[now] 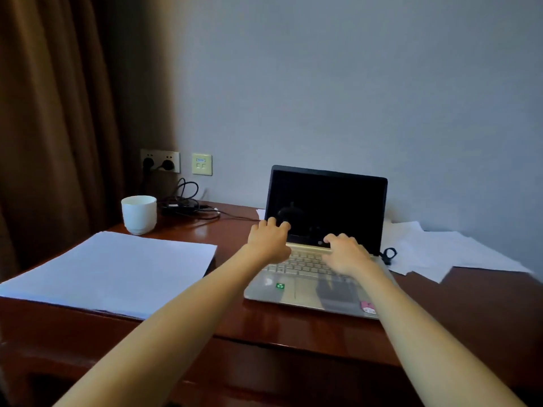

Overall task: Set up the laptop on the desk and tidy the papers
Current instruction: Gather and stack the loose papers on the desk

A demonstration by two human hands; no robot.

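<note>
A gold laptop (326,207) stands open on the dark wooden desk (293,324), its screen black. My left hand (269,239) reaches over the keyboard's left side, fingertips touching the lower left of the screen. My right hand (346,254) hovers over the keyboard's back row with loosely bent fingers touching the hinge area. Neither hand holds anything. A neat stack of white paper (117,268) lies at the desk's left front. Loose white sheets (440,251) are spread untidily to the right of the laptop.
A white cup (138,214) stands behind the paper stack. Black cables and a charger (188,205) lie near wall sockets (160,160). A small black object (389,255) sits at the laptop's right edge. A brown curtain (53,113) hangs at the left.
</note>
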